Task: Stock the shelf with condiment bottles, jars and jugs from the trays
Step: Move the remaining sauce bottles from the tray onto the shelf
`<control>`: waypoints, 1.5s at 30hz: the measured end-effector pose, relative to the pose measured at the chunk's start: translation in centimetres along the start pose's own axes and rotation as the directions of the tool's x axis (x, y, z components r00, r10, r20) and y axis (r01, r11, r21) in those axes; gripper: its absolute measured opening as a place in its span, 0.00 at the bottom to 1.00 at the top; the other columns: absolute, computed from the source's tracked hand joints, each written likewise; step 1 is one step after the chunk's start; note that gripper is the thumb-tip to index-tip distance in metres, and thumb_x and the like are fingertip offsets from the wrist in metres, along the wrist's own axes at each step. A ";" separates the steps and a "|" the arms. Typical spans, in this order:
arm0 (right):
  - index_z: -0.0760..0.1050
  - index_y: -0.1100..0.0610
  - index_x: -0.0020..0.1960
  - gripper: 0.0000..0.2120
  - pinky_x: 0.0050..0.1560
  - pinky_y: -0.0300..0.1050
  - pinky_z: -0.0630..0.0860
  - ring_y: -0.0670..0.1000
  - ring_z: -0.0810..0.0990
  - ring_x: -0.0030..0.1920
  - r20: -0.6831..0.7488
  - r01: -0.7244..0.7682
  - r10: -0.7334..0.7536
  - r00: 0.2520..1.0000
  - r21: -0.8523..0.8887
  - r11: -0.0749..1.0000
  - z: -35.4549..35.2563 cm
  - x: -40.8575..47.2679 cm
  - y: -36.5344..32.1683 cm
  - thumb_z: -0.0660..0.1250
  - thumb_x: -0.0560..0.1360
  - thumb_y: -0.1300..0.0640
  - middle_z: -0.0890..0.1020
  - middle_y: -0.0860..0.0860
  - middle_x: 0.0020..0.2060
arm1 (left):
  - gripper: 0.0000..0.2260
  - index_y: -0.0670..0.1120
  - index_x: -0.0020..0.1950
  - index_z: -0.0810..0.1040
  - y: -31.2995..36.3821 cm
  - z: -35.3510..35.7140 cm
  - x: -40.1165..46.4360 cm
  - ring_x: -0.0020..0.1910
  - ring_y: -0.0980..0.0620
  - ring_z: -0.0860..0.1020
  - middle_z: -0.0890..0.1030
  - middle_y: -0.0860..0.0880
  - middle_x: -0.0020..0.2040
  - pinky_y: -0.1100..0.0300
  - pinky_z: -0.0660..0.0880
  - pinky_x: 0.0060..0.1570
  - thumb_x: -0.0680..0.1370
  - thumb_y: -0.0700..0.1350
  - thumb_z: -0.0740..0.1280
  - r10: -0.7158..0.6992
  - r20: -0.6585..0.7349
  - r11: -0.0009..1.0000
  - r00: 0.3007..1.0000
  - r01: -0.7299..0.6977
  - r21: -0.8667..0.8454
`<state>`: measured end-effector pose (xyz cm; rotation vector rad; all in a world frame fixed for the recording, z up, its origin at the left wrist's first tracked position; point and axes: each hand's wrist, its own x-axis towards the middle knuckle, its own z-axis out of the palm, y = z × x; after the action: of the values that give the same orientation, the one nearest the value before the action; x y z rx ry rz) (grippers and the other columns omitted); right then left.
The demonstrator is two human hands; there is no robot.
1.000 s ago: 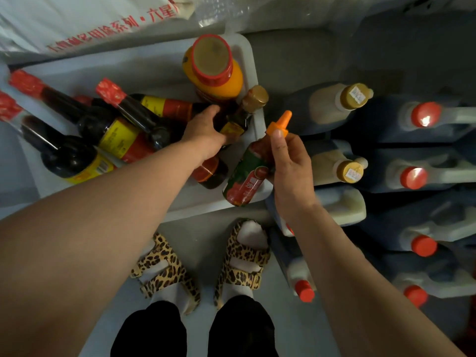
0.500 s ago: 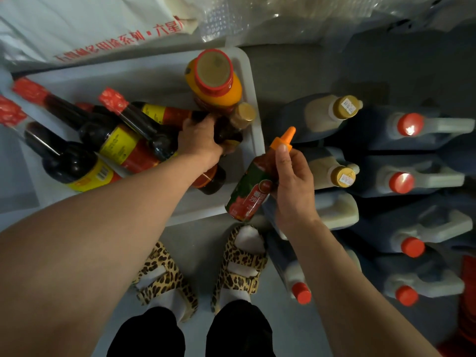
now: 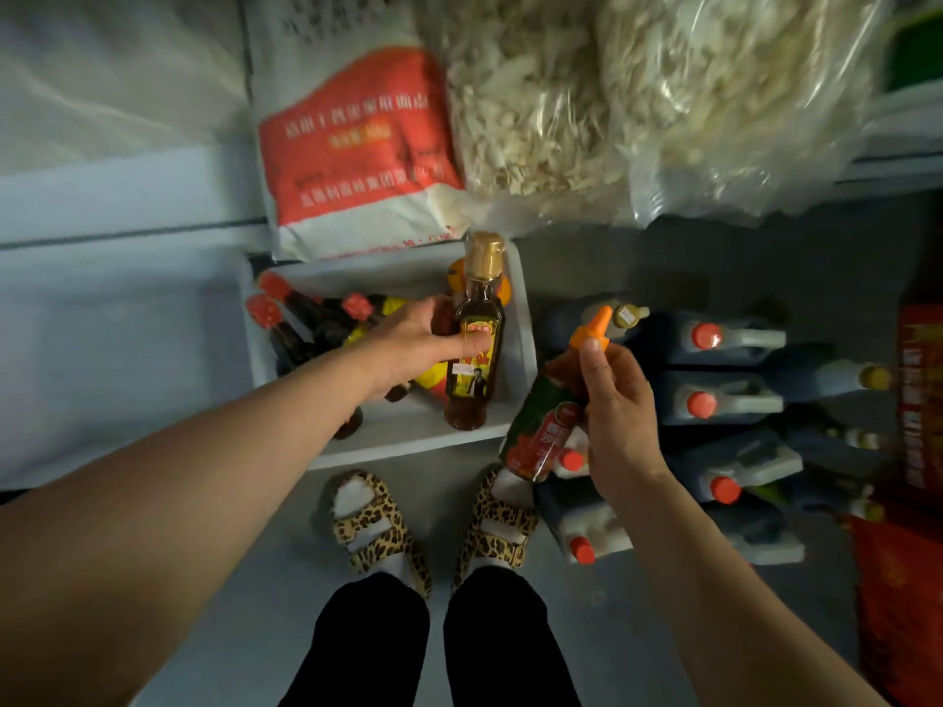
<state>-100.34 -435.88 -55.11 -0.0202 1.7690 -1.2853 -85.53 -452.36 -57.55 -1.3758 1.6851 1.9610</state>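
Observation:
My left hand (image 3: pixel 414 344) grips a small gold-capped bottle of dark oil (image 3: pixel 474 339), held upright above the white tray (image 3: pixel 459 436) on the floor. My right hand (image 3: pixel 615 421) holds a red squeeze bottle with an orange nozzle (image 3: pixel 548 410), tilted, to the right of the tray. Several dark sauce bottles with red caps (image 3: pixel 291 324) lie in the tray's left part, and an orange jar (image 3: pixel 502 288) shows behind the lifted bottle.
Large jugs with red caps (image 3: pixel 714 400) lie in rows on the floor at right. A red-and-white sack (image 3: pixel 352 155) and clear bags of pale strips (image 3: pixel 638 94) sit on a shelf above. My feet in leopard sandals (image 3: pixel 433 528) stand before the tray. Red boxes (image 3: pixel 918 426) line the right edge.
My left hand has lifted the gold-capped bottle out of the tray and stood it upright. The view has pulled back and up, bringing the shelf with its sacks into sight. The right hand keeps its squeeze bottle.

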 end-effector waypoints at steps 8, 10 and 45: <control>0.79 0.52 0.48 0.19 0.44 0.48 0.78 0.48 0.80 0.41 0.054 0.188 -0.187 0.981 -0.020 0.982 4.1 -11.3 -21.1 0.70 0.71 0.37 0.82 0.48 0.38 | 0.20 0.51 0.54 0.82 16.6 -7.6 -17.8 0.56 0.49 0.82 0.86 0.52 0.52 0.48 0.74 0.64 0.68 0.61 0.74 0.157 -0.017 0.984 0.987 -0.158 -0.088; 0.80 0.51 0.45 0.16 0.46 0.54 0.77 0.50 0.79 0.41 0.072 0.261 -0.259 0.963 -0.020 0.965 5.2 -14.9 -26.8 0.70 0.74 0.38 0.82 0.49 0.37 | 0.18 0.50 0.53 0.83 21.1 -9.5 -22.8 0.55 0.49 0.83 0.86 0.51 0.50 0.51 0.75 0.64 0.69 0.59 0.74 0.222 -0.013 0.972 0.975 -0.223 -0.076; 0.78 0.48 0.55 0.09 0.58 0.58 0.80 0.49 0.82 0.54 0.246 0.868 -0.863 0.441 0.126 0.480 18.0 -22.6 -70.2 0.72 0.76 0.48 0.83 0.48 0.50 | 0.28 0.51 0.71 0.71 57.8 -24.6 -42.4 0.60 0.54 0.77 0.79 0.54 0.62 0.54 0.75 0.59 0.74 0.54 0.74 0.622 -0.667 0.720 0.410 -0.633 0.283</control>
<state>-108.04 -470.03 12.22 -1.2431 1.5088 -1.8484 -89.32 -475.54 14.55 -1.8874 2.9590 1.7899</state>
